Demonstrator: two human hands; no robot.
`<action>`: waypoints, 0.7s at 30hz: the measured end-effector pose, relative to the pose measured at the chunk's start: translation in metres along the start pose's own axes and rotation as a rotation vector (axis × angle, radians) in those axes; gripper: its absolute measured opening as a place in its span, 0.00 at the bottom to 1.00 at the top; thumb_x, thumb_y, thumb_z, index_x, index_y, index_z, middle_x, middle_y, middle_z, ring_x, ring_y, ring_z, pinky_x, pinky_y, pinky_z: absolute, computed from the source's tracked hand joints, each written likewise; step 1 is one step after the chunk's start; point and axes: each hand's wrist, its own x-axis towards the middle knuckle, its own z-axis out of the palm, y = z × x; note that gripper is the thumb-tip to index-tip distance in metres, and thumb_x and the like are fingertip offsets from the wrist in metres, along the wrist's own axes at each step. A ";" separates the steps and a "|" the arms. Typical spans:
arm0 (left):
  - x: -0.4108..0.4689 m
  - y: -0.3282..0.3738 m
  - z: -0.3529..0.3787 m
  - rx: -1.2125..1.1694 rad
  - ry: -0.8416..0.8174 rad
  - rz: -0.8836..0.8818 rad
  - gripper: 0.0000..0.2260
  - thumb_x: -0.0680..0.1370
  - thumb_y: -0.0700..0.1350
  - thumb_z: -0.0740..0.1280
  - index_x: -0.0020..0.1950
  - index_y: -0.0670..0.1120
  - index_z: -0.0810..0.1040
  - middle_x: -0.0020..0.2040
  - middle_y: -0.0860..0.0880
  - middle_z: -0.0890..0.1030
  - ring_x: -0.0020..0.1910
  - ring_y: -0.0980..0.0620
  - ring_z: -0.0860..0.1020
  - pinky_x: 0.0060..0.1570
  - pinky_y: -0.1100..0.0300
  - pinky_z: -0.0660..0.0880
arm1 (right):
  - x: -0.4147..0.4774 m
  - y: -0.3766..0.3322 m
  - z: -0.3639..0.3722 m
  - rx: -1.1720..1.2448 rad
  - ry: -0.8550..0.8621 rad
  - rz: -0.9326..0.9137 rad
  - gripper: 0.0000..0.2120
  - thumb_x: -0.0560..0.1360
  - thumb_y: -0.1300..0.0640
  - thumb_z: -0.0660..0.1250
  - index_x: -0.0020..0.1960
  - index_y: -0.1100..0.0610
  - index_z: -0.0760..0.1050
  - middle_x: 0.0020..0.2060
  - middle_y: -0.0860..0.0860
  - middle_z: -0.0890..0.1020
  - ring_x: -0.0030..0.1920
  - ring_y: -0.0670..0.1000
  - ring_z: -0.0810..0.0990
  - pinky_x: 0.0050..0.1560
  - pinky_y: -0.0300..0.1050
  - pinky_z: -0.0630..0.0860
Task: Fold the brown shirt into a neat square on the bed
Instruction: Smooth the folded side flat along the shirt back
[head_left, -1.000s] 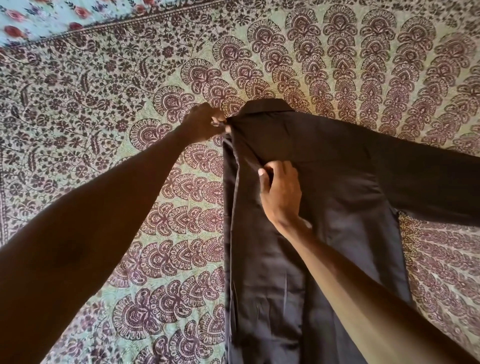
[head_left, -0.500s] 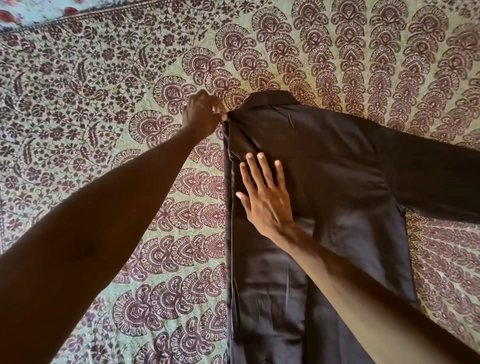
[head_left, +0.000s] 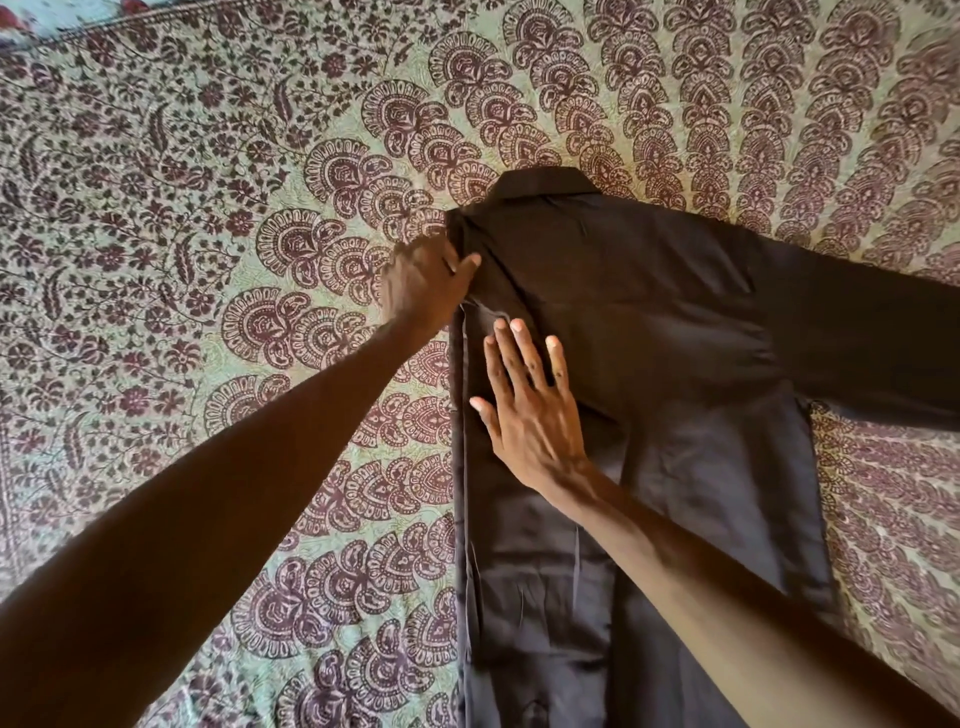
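Observation:
The brown shirt (head_left: 649, 322) lies flat on the bed, collar at the far end and back side up. Its left side is folded in, giving a straight left edge, while the right sleeve (head_left: 872, 338) still spreads out to the right. My left hand (head_left: 423, 283) rests at the shirt's upper left edge near the shoulder, fingers on the fold; whether it pinches cloth is unclear. My right hand (head_left: 530, 410) lies flat with spread fingers on the folded left panel, pressing it down.
The bed is covered by a green sheet with maroon paisley print (head_left: 234, 260). A strip of different floral cloth (head_left: 31, 15) shows at the far left corner. Patterned sheet surrounds the shirt on the left and right.
My left hand has slid down from the collar corner along the shirt's left edge. My right hand went from pinching the fold to lying flat on it.

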 end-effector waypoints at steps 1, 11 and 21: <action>0.000 -0.002 0.000 0.000 -0.016 -0.003 0.13 0.75 0.57 0.67 0.45 0.47 0.79 0.43 0.49 0.82 0.44 0.49 0.78 0.40 0.57 0.72 | -0.004 0.000 0.001 0.000 -0.004 0.002 0.32 0.82 0.42 0.49 0.78 0.62 0.53 0.79 0.58 0.51 0.79 0.56 0.46 0.77 0.59 0.45; 0.005 0.009 0.001 -0.032 0.006 -0.157 0.11 0.75 0.54 0.69 0.44 0.46 0.80 0.50 0.46 0.82 0.53 0.45 0.77 0.51 0.52 0.73 | -0.016 -0.002 0.008 0.101 -0.086 -0.146 0.33 0.82 0.41 0.48 0.79 0.62 0.50 0.79 0.58 0.49 0.79 0.55 0.43 0.77 0.55 0.50; -0.005 0.010 0.001 -0.030 0.000 -0.127 0.10 0.76 0.52 0.68 0.47 0.45 0.77 0.52 0.45 0.80 0.56 0.43 0.75 0.55 0.47 0.72 | -0.023 -0.004 0.010 0.160 -0.082 -0.166 0.32 0.83 0.42 0.48 0.79 0.62 0.52 0.79 0.58 0.50 0.79 0.55 0.46 0.78 0.53 0.50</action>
